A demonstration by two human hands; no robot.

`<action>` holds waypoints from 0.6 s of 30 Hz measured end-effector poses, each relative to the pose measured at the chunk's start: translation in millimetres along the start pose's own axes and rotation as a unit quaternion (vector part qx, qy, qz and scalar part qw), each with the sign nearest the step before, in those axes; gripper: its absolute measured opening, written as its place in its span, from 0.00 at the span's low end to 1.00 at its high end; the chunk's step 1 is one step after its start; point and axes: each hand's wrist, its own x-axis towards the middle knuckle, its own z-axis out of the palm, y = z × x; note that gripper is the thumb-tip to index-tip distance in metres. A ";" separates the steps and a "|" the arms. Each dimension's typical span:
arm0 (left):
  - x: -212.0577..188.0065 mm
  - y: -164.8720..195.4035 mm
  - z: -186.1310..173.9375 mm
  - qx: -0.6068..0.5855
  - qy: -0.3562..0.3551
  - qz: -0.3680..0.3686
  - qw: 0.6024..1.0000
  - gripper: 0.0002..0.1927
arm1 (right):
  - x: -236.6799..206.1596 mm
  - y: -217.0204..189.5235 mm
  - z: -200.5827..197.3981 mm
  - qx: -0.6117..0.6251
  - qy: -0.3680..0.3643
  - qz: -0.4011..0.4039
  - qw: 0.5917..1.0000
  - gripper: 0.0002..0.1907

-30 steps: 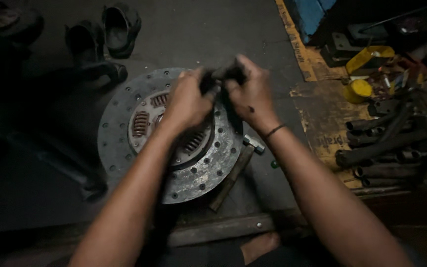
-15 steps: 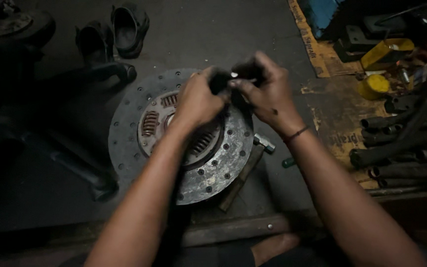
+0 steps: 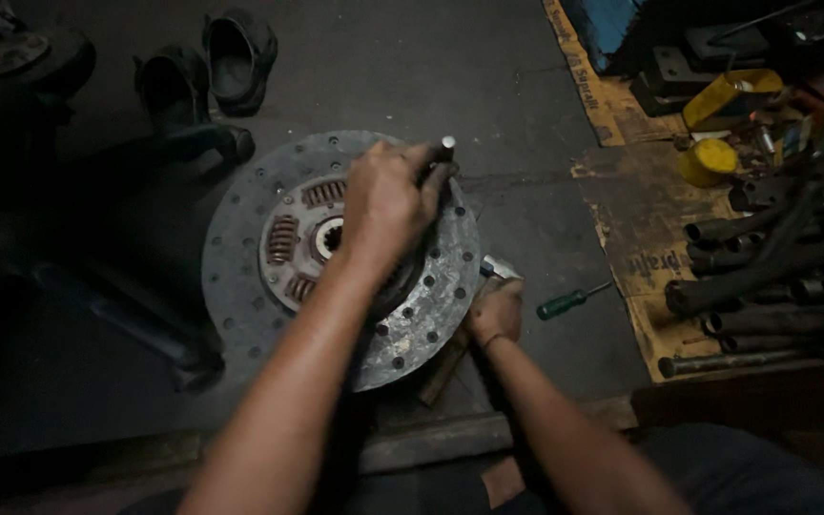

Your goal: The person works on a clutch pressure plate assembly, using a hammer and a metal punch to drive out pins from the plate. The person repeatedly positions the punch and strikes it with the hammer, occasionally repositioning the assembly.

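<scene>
Lying flat on the dark floor [image 3: 431, 76], a round clutch disc [image 3: 240, 286] with a riveted grey facing and rusty damper springs around its splined hub [image 3: 328, 236] fills the middle of the view; two dark shoes [image 3: 207, 62] sit at far left beyond it. Over the disc's far right part, the left hand [image 3: 388, 205] has its fingers clamped on a short metal pin or punch [image 3: 445, 148], held roughly upright with its bright tip showing above the fist. Just right of the disc's near edge, the right hand [image 3: 496, 310] rests low with fingers curled around a pale metal object [image 3: 498, 267], probably a hammer head, though the grip is partly hidden. A green-handled screwdriver [image 3: 565, 303] lies near it, with dark pipes [image 3: 765, 267] and a yellow container [image 3: 708, 162] at far right. Judged risk: the punch, steadied by one fist only, could skid off the facing and score it or pinch the knuckles.
</scene>
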 end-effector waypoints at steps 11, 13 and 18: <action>-5.2 9.1 -1.0 -0.019 0.089 0.077 0.993 0.13 | 67.7 -88.5 -109.6 0.158 -0.040 -0.268 0.949 0.39; -5.7 10.4 -2.4 -0.007 0.080 0.077 0.994 0.13 | 73.5 -118.2 -149.5 0.092 0.039 -0.586 0.804 0.40; -6.5 13.5 -6.4 -0.011 0.041 0.046 0.998 0.13 | 63.2 -156.9 -179.2 -0.093 0.239 -0.727 0.637 0.19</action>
